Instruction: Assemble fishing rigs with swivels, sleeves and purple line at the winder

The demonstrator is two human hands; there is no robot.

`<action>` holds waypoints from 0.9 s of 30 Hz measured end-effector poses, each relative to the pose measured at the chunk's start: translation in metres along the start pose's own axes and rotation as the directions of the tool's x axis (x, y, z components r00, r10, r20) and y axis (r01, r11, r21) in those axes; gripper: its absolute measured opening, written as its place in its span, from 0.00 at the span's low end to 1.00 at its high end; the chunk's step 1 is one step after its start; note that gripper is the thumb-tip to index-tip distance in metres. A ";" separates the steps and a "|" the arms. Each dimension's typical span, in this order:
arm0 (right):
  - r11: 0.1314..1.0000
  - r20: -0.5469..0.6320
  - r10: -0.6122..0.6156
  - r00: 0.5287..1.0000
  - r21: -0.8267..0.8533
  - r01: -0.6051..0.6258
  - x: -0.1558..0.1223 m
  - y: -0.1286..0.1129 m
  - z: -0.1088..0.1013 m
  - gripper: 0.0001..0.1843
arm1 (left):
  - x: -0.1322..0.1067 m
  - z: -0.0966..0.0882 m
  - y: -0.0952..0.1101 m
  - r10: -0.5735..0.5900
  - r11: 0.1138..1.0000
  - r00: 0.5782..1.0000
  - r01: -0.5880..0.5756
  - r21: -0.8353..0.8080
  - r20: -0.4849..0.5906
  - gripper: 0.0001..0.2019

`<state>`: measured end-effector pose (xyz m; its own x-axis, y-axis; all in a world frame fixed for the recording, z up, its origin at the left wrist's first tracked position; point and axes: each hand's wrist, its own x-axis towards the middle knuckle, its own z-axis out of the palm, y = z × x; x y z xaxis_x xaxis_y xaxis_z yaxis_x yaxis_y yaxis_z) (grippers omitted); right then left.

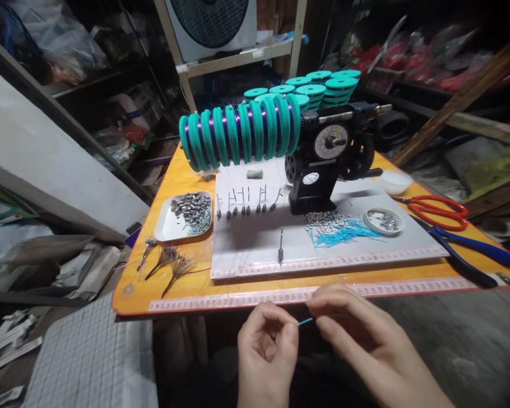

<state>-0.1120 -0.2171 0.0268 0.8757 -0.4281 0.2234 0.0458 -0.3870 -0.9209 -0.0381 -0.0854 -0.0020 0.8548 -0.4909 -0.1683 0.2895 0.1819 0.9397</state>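
Below the table's front edge, my left hand (pixel 267 340) pinches a thin blue stick (pixel 305 321) between thumb and forefinger. The stick's free end points right, towards my right hand (pixel 357 334). That hand's thumb and fingers are curled in a pinch by this end; what lies between them, if anything, is hidden. On the white board (pixel 246 255) ahead lies a pile of similar blue sticks (pixel 344 233), beside many small silvery pieces (pixel 327 220). A lone grey weight with a thin stem (pixel 281 249) rests near the board's ruler strip.
A hand-cranked winder (pixel 318 164) carries teal spools (pixel 242 130) over the board; more spools (pixel 310 89) stand behind. Several grey weights (pixel 244 209) form a row. A white tray (pixel 165 226) is left, a round dish (pixel 402 226) right, beside red-handled scissors (pixel 440 209) and blue-handled pliers (pixel 480 246).
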 end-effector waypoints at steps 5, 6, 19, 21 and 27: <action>0.962 0.014 0.075 0.997 0.262 -0.076 0.001 0.001 0.010 0.03 | -0.002 -0.001 -0.006 -0.017 1.000 0.994 0.016 0.012 0.107 0.17; 0.959 -0.002 0.078 0.997 0.273 -0.074 0.003 0.002 0.010 0.05 | -0.002 -0.002 -0.006 -0.009 0.999 0.993 0.003 0.054 0.114 0.17; 0.969 0.030 -0.020 0.999 0.248 0.012 0.009 -0.010 0.006 0.07 | -0.012 0.005 -0.001 0.085 0.969 0.995 -0.093 0.227 0.047 0.06; 0.951 0.020 0.039 0.999 0.307 -0.044 0.008 -0.008 0.008 0.05 | -0.012 0.007 0.002 0.134 0.973 0.991 -0.127 0.193 -0.027 0.04; 0.741 0.073 0.283 0.956 0.617 -0.266 0.000 0.004 0.015 0.03 | -0.006 0.002 0.000 0.201 0.960 0.980 -0.198 0.197 0.005 0.05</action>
<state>-0.1046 -0.2067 0.0183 0.8855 -0.4592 -0.0705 0.0971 0.3312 -0.9385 -0.0442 -0.0839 -0.0004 0.8934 -0.4485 0.0252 0.0240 0.1036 0.9943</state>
